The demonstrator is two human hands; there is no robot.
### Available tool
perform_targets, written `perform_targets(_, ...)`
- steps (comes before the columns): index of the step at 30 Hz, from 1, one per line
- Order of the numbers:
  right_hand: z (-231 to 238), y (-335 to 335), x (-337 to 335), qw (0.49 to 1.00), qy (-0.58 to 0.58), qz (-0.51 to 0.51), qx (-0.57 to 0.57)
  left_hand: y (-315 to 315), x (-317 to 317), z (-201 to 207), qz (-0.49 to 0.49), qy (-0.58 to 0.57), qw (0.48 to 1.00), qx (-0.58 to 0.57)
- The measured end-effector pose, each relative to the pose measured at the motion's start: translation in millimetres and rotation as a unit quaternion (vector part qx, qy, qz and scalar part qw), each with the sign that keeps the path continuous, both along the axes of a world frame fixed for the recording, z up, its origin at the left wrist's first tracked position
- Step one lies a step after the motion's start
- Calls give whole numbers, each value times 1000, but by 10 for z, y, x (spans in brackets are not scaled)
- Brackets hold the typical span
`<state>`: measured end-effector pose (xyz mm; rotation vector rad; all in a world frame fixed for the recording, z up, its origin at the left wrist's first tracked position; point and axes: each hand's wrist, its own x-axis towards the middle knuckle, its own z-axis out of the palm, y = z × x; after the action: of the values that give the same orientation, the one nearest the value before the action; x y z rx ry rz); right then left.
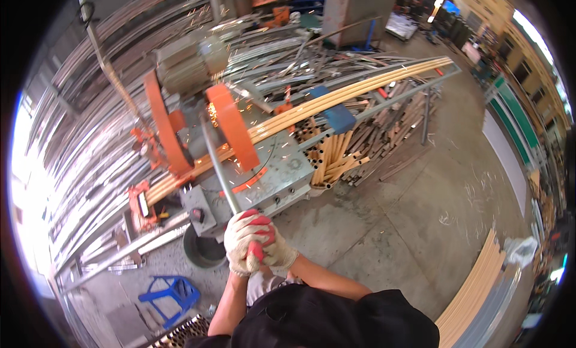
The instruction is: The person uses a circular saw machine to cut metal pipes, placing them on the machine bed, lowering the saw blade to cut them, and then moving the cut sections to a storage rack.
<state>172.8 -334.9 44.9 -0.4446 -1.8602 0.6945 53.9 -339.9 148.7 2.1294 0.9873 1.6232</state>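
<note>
- Black cloth (336, 321) on the person's upper body sits nearest the camera, both bare forearms reaching out from it.
- Left hand (239, 249) and right hand (281, 252), in cream gloves with red patches, are bunched together, curled firmly around the lower end of a metal lever (223, 177); how their fingers overlap is hard to tell.
- That lever slants away, up and to the left, beside an orange guard (233, 129).
- Long tan tubes (294, 118) lie beyond both hands, well apart from them, side by side across the grey surface (285, 168) and passing beneath the guard.
- Sparks (212, 112) scatter around the guard.
- Closer in, left of the hands, a dark tub (195, 259) and a blue stool (187, 293) stand on the floor (384, 246).
</note>
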Motion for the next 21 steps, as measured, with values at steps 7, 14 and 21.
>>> perform_targets(7,-441,-97,2,998,-45,-10,-42,-22,-45,-49,-26,40,999,-17)
perform_targets(14,-296,-141,98,984,-11,90,-151,-76,-109,-215,-44,52,997,-26)
perform_targets(21,333,-71,-351,-10,593,655,-468,-120,-101,-376,-56,59,996,-30)
